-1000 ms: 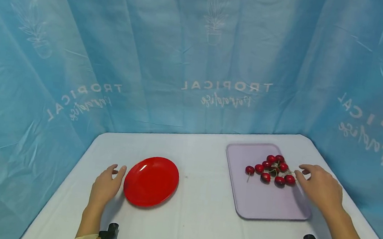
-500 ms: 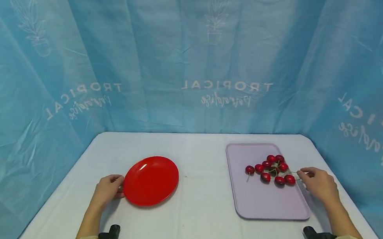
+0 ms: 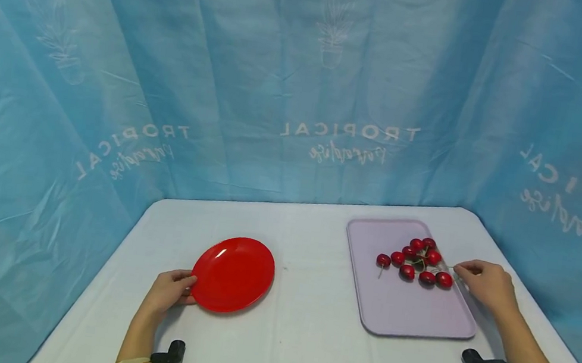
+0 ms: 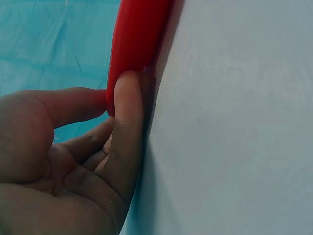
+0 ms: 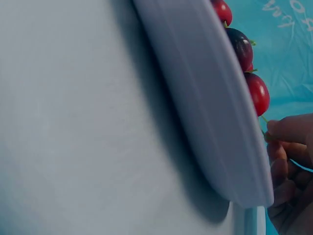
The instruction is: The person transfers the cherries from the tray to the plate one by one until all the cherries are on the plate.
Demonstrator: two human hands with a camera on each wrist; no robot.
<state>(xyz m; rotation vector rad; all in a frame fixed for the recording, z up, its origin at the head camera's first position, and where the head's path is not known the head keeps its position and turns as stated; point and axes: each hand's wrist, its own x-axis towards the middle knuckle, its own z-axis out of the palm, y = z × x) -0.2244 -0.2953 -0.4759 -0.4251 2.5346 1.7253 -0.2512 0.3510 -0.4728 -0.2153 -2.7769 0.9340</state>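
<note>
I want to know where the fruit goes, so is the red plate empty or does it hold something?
Empty: the red plate shows only bare surface; all cherries lie on the tray.

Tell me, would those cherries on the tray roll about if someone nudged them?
Probably a little. The cherries are round and glossy, so loose ones could roll across the flat lilac tray. Their thin stems look tangled together, which may drag several along. The right hand pinches one stem, suggesting they lift easily.

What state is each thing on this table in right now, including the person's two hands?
red plate: empty, flat on the table, rim gripped by the left hand.
left hand: pinching the plate's near-left rim.
cherries: clustered on the tray, stems attached.
lilac tray: flat on the table, holding only the cherries.
right hand: pinching a cherry stem at the tray's right edge.
</note>
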